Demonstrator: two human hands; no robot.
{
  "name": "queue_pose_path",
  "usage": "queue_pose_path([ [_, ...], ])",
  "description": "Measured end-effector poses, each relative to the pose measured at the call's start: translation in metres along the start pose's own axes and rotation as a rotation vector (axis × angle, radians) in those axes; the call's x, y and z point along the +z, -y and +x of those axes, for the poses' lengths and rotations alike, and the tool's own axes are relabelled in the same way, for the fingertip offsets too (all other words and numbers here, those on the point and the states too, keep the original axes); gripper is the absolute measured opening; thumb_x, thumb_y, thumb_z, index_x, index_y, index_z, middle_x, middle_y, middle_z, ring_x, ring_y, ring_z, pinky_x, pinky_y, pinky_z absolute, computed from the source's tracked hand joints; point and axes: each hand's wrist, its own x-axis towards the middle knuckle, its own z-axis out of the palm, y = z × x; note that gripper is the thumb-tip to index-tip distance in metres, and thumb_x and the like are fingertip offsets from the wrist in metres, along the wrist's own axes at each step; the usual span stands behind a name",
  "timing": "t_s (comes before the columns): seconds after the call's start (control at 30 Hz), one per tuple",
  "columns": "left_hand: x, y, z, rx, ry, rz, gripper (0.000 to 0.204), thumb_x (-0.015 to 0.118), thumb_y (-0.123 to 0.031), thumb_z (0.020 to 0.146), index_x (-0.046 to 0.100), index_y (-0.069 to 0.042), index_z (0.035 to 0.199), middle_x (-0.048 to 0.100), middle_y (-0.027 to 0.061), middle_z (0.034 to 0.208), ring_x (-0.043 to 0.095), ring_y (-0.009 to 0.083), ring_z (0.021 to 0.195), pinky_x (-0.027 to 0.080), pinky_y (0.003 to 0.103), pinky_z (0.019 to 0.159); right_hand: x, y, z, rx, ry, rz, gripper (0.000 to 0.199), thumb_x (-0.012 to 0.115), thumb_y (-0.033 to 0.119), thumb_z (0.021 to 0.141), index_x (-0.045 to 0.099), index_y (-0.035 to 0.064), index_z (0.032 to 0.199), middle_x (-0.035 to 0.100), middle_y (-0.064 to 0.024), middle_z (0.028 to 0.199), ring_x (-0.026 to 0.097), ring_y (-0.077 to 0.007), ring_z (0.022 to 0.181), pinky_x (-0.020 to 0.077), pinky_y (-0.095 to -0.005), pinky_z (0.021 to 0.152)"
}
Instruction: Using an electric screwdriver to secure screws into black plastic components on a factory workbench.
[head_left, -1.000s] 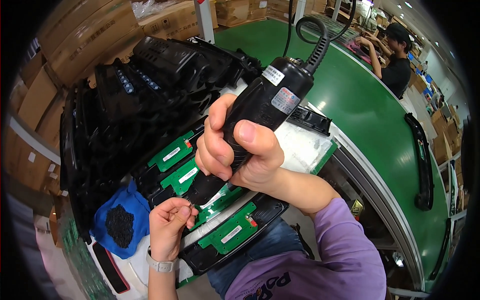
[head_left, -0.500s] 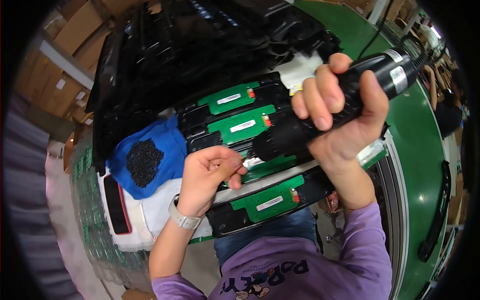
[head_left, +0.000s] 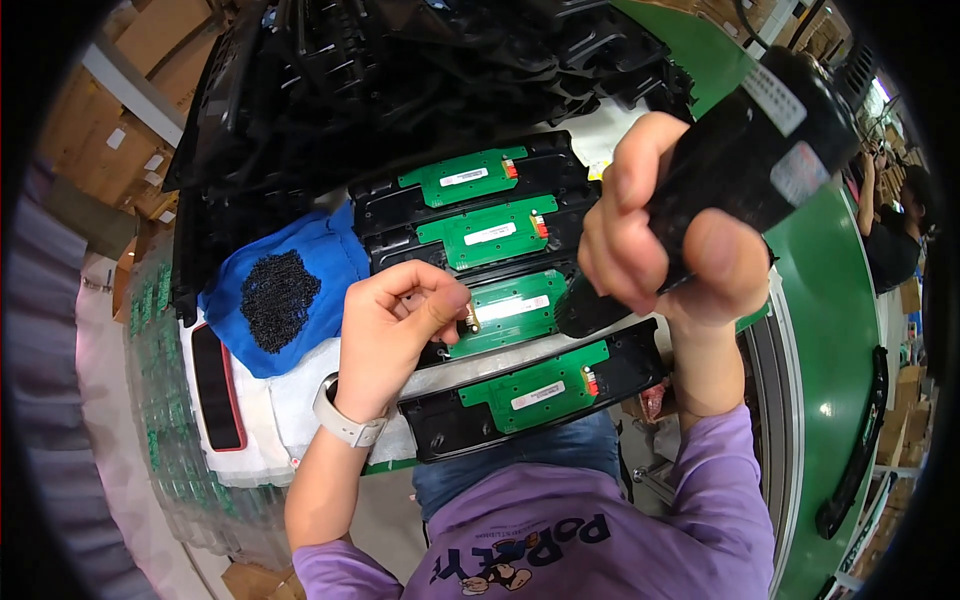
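Note:
My right hand [head_left: 670, 245] grips a black electric screwdriver [head_left: 740, 160], its tip end down over the third green circuit board [head_left: 515, 310]. My left hand [head_left: 395, 325] is pinched at that board's left edge, fingertips closed on something small that I cannot make out. Several black plastic housings [head_left: 540, 390] lie side by side in front of me, each with a green circuit board set in it. A white watch sits on my left wrist.
A blue cloth [head_left: 285, 290] holding a heap of small black screws lies left of the housings. A stack of black plastic parts [head_left: 400, 80] fills the back. A green conveyor belt [head_left: 825, 320] runs on the right, with another person [head_left: 895, 230] at its far side. Cardboard boxes [head_left: 130, 120] stand left.
My view has tilted down toward the housings. The screwdriver has come lower and nearer the third board, and my left hand has shifted right to that board's left edge.

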Motion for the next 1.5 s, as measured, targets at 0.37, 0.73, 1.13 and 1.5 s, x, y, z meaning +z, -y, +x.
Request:
queue_pose_path([
  [0.37,0.006,0.007,0.005,-0.058,0.128,0.019,0.010,0.058,-0.003,0.083,0.060,0.005,0.088,0.061,0.0046,0.073,0.055,0.0069,0.061,0.044,0.018,0.056,0.006,0.006,-0.005,0.060,-0.074,0.038,0.025,0.070,0.009,0.061,0.057,0.0002,0.081,0.053,-0.0033,0.072,0.048,-0.0076,0.059,0.0368,-0.0194,0.052],
  [0.73,0.006,0.013,0.007,-0.049,0.153,0.103,0.011,0.059,-0.004,0.082,0.060,0.005,0.088,0.061,0.0052,0.074,0.057,0.0076,0.063,0.046,0.019,0.058,0.010,-0.015,-0.003,-0.083,0.194,-0.071,0.035,0.078,0.017,0.059,0.049,0.0001,0.068,0.047,-0.0009,0.051,0.044,-0.0094,0.043,0.0343,-0.0208,0.038],
  [1.13,0.004,0.017,0.007,-0.041,0.116,0.105,0.017,0.051,-0.011,0.089,0.059,0.004,0.082,0.060,0.0045,0.072,0.052,0.0059,0.058,0.043,0.018,0.055,0.016,-0.010,-0.005,0.010,0.140,-0.008,0.036,0.079,0.017,0.061,0.049,-0.0012,0.070,0.048,-0.0022,0.052,0.044,-0.0106,0.042,0.0359,-0.0220,0.040],
  [1.5,0.001,0.001,0.001,-0.020,0.131,-0.036,0.011,0.056,-0.009,0.086,0.061,0.001,0.086,0.061,0.0030,0.074,0.049,0.0033,0.058,0.040,0.016,0.053,-0.020,-0.012,0.006,-0.432,0.113,0.362,0.047,0.047,0.050,0.085,0.046,0.0060,0.102,0.047,0.0010,0.061,0.045,-0.0106,0.044,0.0419,-0.0293,0.053],
])
